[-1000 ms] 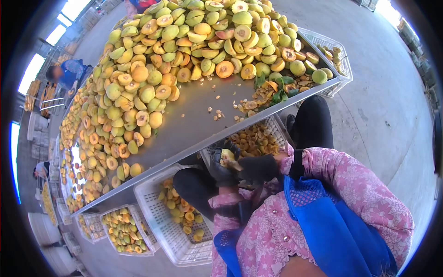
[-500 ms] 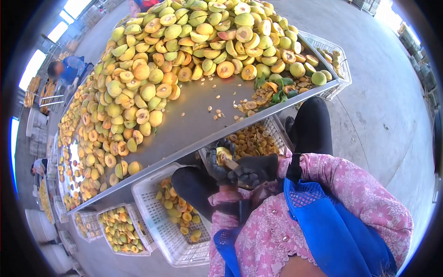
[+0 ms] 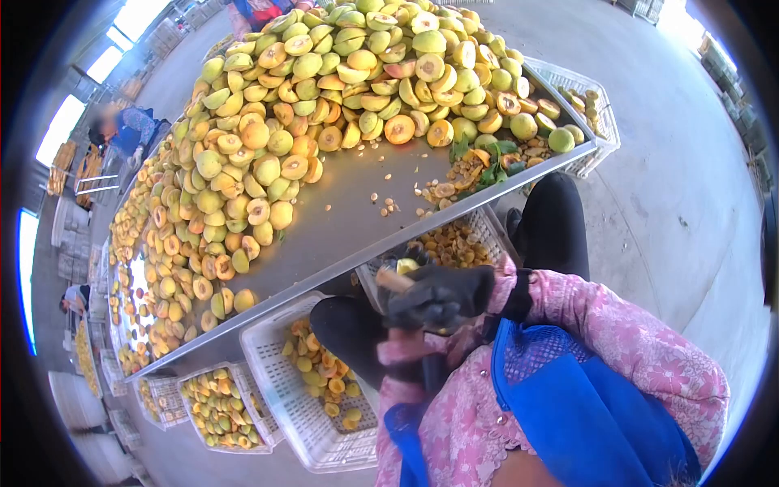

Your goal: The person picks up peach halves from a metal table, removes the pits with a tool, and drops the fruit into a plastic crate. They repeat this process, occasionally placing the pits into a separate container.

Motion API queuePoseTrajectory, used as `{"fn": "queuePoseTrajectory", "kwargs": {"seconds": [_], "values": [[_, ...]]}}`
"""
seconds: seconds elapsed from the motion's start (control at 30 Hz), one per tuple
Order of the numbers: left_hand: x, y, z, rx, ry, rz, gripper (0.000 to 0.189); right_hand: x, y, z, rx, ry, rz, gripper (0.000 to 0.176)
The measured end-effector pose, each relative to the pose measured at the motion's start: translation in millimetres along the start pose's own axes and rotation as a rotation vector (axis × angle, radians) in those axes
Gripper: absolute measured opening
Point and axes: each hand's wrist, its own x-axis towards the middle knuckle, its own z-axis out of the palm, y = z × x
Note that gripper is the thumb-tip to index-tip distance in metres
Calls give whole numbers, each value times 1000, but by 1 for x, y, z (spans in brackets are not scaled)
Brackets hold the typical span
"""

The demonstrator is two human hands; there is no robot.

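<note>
Fruit piece (image 3: pixel 407 265), pale yellow: located in my left hand (image 3: pixel 389 304), just outside the desk (image 3: pixel 341 223) edge and near the crate (image 3: pixel 492 230) of orange scraps. Expected handling: light, firm at the skin, softer and slippery where cut, easily bruised. Take hold around the rounded sides with the fingers cupped; avoid pressing the cut flesh. My left fingers appear closed around it, though they are largely hidden. My right hand (image 3: pixel 442 299), gloved in black, has its fingers curled in and clamped on a brown stick (image 3: pixel 394 281), apparently a tool handle; its far end cannot be made out.

Change from the earlier frame: my right hand has moved across my left, masking most of it. Less of the fruit piece shows, and the stick lies higher over my left hand.
</note>
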Motion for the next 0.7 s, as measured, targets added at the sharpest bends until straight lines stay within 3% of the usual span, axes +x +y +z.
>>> {"fn": "queuePoseTrajectory", "kwargs": {"seconds": [0.03, 0.17, 0.2, 0.23, 0.27, 0.3, 0.37, 0.43, 0.5, 0.53, 0.57, 0.63, 0.7], "values": [[4, 5, -1, 69, -10, 34, 38, -16, -11, 13, 131, 241, 29, 29], [13, 45, 10, 783, -107, 332, 39, -54, -11, 21, -159, 433, -59, 26], [8, 66, 20, 966, -91, 379, 46, -57, -5, 11, -560, 470, -105, 23], [10, 39, -11, 802, -13, 506, 42, -60, -1, 4, -965, 496, -153, 21], [0, 76, 3, 960, 54, 529, 40, -63, 5, 1, -754, 574, -129, 24], [-12, 117, 23, 1120, 125, 548, 38, -66, 3, 3, -759, 566, -133, 24], [-18, 130, 32, 1327, 976, 351, 29, -72, -2, 8, -324, 710, 59, 24], [-33, 176, -99, 1530, 172, 633, 32, -75, 2, -5, -363, 759, 87, 22], [-30, 207, -98, 1292, 698, -199, 36, -74, 4, -9, -393, 813, 114, 21], [-26, 206, -109, 1288, 684, -18, 35, -72, 3, -5, -212, 770, 64, 24], [-14, 207, -107, 1297, 692, -12, 35, -69, 2, -4, -30, 723, 16, 27], [33, 207, -87, 1171, 388, 300, 32, -63, 3, -9, 60, 656, 35, 28], [83, 205, -32, 1234, 340, 308, 29, -57, 5, -16, -422, 811, 288, 25]]}}
